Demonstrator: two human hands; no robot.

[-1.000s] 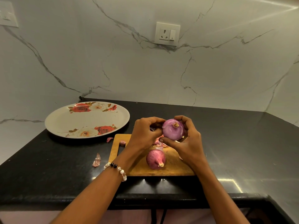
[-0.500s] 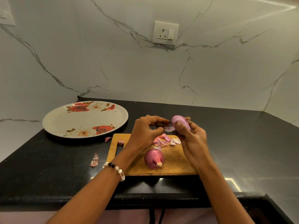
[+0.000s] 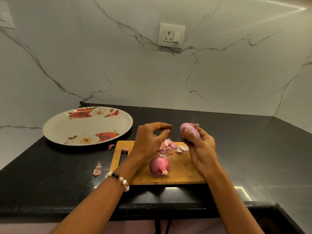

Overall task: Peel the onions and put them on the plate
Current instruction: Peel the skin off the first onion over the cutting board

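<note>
place: home kitchen, you're stood at the counter
counter: black polished stone worktop, runs into a corner
walls: white marble-look backsplash w/ grey veins
power: wall socket + switch above the worktop
prep gear: wooden chopping board in front of you, flowered plate to the left
food: red onion & peel scraps on the board

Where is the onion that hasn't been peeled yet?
In the head view the unpeeled onion lies on the cutting board's near half, between both forearms, just nearer than the peel pile.
</note>
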